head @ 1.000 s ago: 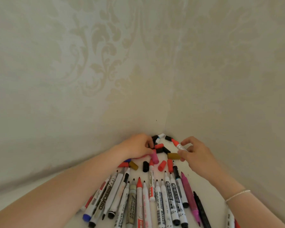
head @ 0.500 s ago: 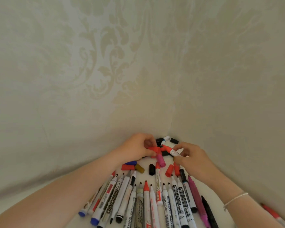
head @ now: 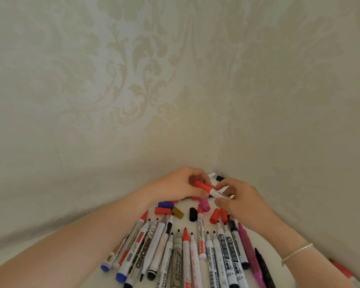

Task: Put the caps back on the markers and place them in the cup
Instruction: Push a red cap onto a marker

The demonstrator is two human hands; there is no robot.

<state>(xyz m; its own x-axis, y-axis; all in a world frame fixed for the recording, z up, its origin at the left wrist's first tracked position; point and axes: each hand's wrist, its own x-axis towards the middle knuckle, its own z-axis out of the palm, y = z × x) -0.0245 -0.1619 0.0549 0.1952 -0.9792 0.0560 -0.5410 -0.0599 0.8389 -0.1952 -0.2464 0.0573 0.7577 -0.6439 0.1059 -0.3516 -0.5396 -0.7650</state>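
Head view. Left hand [head: 178,183] pinches a red cap [head: 202,185], fingers curled round it. Right hand [head: 240,201] pinches the white barrel of the red marker [head: 217,193]. Cap sits over the marker's tip end; cannot tell whether it is fully seated. Marker held above the tabletop [head: 264,238], close to the wall corner, long axis slanting from upper left to lower right, capped end pointing left toward the left hand.

Below the hands, loose caps lie on the tabletop: blue cap [head: 164,204], another red cap [head: 160,210], olive cap [head: 177,213], black cap [head: 192,214], pink cap [head: 205,204]. Nearer the camera, a fan of uncapped markers [head: 187,254], tips pointing away toward the corner, long axes roughly near-to-far. Thin bracelet [head: 297,251] on the right wrist.
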